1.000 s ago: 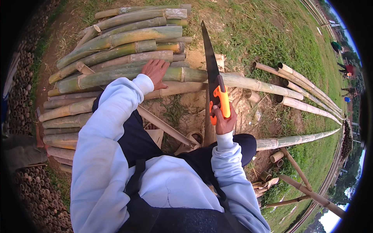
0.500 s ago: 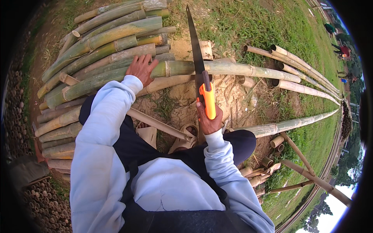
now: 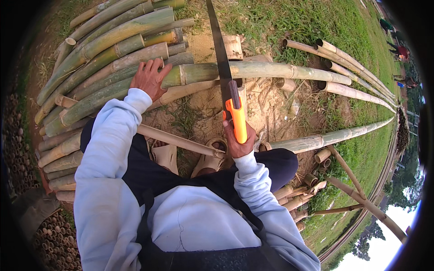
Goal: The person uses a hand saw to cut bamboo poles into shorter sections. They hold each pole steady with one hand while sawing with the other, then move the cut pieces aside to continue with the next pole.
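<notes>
- The ground [image 3: 275, 106] is bare sandy soil strewn with dry chips, outdoors in daylight; beyond the soil lies mown grass [image 3: 325, 22].
- A long green bamboo pole [image 3: 262, 70] lies crosswise over the soil; every place below is told from this pole.
- Left of the pole's near end, a stack of bamboo poles [image 3: 104, 49] lies side by side, touching it.
- The left hand [image 3: 149, 77] rests flat on the pole where it meets the stack, fingers spread wide, gripping nothing.
- The right hand [image 3: 238, 143], on the near side of the pole, has its fingers wrapped tight round the orange handle of a hand saw [image 3: 224, 74].
- The saw's dark blade runs away from the person and crosses over the pole; whether the teeth touch it cannot be told.
- Just beyond the pole, beside the blade, stands a short cut bamboo stub [image 3: 234, 46].
- On the near side of the pole, two beige clogs [image 3: 209, 160] sit on the soil, with a thin pale stick [image 3: 178, 141] lying across above them.
- Right of the pole, more long poles [image 3: 357, 61] fan over the grass.
- Far left of the pole, a heap of cut bamboo tubes [image 3: 54, 239] shows its open round ends; what is inside them cannot be told.
</notes>
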Available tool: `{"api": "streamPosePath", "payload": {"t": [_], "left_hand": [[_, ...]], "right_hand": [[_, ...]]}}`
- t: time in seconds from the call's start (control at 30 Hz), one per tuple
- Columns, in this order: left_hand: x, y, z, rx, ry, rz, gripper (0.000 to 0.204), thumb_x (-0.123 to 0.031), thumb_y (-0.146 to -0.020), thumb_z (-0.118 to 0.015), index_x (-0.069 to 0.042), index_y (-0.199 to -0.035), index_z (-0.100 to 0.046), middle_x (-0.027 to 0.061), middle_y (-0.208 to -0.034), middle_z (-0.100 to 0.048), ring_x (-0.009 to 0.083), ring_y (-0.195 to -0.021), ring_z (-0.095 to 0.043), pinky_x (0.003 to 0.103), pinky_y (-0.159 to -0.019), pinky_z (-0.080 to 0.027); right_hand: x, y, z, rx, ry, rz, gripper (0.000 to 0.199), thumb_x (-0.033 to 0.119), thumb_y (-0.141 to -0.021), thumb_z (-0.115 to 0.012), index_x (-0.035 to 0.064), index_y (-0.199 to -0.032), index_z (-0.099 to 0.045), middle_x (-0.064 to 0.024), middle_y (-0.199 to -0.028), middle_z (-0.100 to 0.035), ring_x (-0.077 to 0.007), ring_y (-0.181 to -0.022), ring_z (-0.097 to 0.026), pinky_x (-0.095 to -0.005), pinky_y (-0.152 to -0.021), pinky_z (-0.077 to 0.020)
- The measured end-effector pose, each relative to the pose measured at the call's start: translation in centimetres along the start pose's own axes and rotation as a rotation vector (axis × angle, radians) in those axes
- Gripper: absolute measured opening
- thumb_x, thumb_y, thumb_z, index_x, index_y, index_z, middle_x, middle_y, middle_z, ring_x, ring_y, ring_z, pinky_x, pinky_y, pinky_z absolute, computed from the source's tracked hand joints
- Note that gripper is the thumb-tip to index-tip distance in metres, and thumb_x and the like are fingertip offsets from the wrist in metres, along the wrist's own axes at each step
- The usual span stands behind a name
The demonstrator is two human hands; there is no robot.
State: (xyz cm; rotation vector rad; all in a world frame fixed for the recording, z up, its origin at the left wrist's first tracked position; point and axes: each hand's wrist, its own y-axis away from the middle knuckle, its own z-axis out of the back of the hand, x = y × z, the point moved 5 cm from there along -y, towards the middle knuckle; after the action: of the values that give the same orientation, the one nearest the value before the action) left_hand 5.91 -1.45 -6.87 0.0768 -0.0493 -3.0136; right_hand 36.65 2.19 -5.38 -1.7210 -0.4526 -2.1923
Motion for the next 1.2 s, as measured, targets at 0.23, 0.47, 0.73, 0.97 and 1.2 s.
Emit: {"api": "streamPosePath", "payload": {"t": [0.23,0.47,0.73,0.97,1.2], "left_hand": [[1.1,-0.1,-0.2,0.036,0.052,0.032,0.069,-0.027,-0.069,-0.089,-0.016,-0.130,-0.058,0.0076,-0.121,-0.051,0.0275,-0.116,-0.050,0.044,-0.099,-0.039],[0.5,0.1,-0.8,0.076,0.051,0.077,0.074,-0.026,-0.066,-0.090,-0.015,-0.132,-0.059,0.0076,-0.124,-0.051,0.0286,-0.119,-0.049,0.045,-0.103,-0.037],[0.8,-0.9,-0.4,0.030,0.015,0.099,0.077,-0.026,-0.063,-0.091,-0.016,-0.133,-0.060,0.0092,-0.135,-0.049,0.0319,-0.132,-0.044,0.048,-0.112,-0.033],[0.9,-0.4,-0.7,0.030,0.021,0.100,0.071,-0.024,-0.066,-0.090,-0.017,-0.130,-0.060,0.0101,-0.139,-0.046,0.0323,-0.135,-0.041,0.052,-0.116,-0.029],[0.4,-1.5,-0.4,0.061,-0.032,0.071,0.079,-0.026,-0.064,-0.091,-0.017,-0.135,-0.058,0.0107,-0.146,-0.045,0.0331,-0.143,-0.037,0.053,-0.118,-0.028]], "right_hand": [[5.1,11.5,6.1,0.080,0.109,-0.290,0.021,0.005,-0.093,-0.069,-0.0043,-0.112,-0.069,-0.0037,-0.074,-0.063,-0.0093,-0.064,-0.055,-0.0259,-0.062,-0.0473],[4.6,9.5,5.8,0.085,0.168,-0.184,0.026,0.003,-0.091,-0.070,-0.0042,-0.116,-0.070,-0.0079,-0.075,-0.068,-0.0132,-0.066,-0.064,-0.0283,-0.064,-0.0512],[3.5,4.3,1.7,0.025,-0.003,-0.137,0.012,0.007,-0.093,-0.072,-0.0029,-0.092,-0.065,-0.0017,-0.067,-0.055,-0.0077,-0.062,-0.049,-0.0277,-0.057,-0.0437],[6.2,13.5,7.7,0.106,0.192,-0.206,0.026,0.003,-0.091,-0.069,-0.0044,-0.115,-0.069,-0.0077,-0.073,-0.067,-0.0136,-0.066,-0.066,-0.0295,-0.064,-0.0519],[2.5,-0.5,1.3,0.072,-0.039,-0.085,0.015,0.009,-0.095,-0.070,-0.0043,-0.100,-0.067,-0.0010,-0.070,-0.058,-0.0066,-0.063,-0.049,-0.0266,-0.058,-0.0439]]}}
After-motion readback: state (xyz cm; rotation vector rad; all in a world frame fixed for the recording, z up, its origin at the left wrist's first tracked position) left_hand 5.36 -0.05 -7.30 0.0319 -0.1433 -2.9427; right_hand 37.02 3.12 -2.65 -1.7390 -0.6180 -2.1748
